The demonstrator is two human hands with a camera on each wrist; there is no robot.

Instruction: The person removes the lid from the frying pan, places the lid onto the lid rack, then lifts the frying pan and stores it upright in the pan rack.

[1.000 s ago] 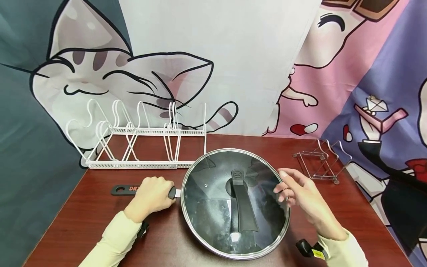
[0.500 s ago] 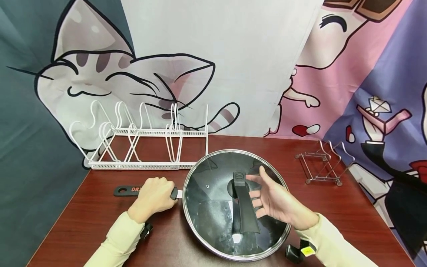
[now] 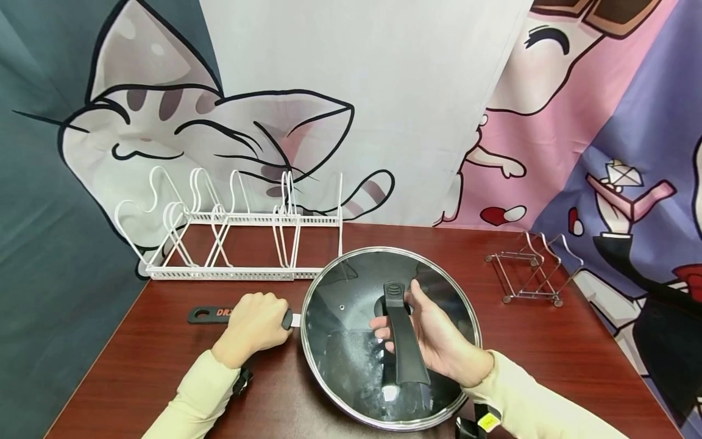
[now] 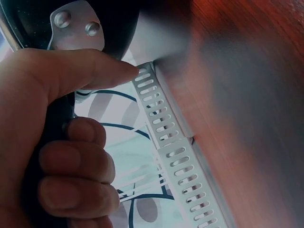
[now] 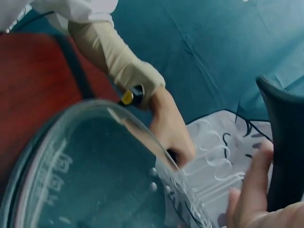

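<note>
My left hand (image 3: 255,323) grips the black handle (image 3: 203,314) of a frying pan, fingers curled round it in the left wrist view. A glass lid (image 3: 345,366) with a metal rim covers the pan. Its tall black lid handle (image 3: 406,347) slants above the glass. My right hand (image 3: 444,347) is at that handle: the fingers pass beneath it and show on its left side, while the thumb points up on the right. In the right wrist view the fingers (image 5: 256,185) lie beside the lid handle (image 5: 287,142) and are not wrapped round it.
Behind the pan, a white dish rack (image 3: 219,273) stands on the back left of the reddish-brown table (image 3: 548,360). A small wire rack (image 3: 526,292) is at the back right. A cartoon-printed cloth (image 3: 384,91) hangs behind the table.
My right hand has moved left from the lid's right rim to the lid handle, its fingers now under it. The left hand keeps its grip on the pan handle.
</note>
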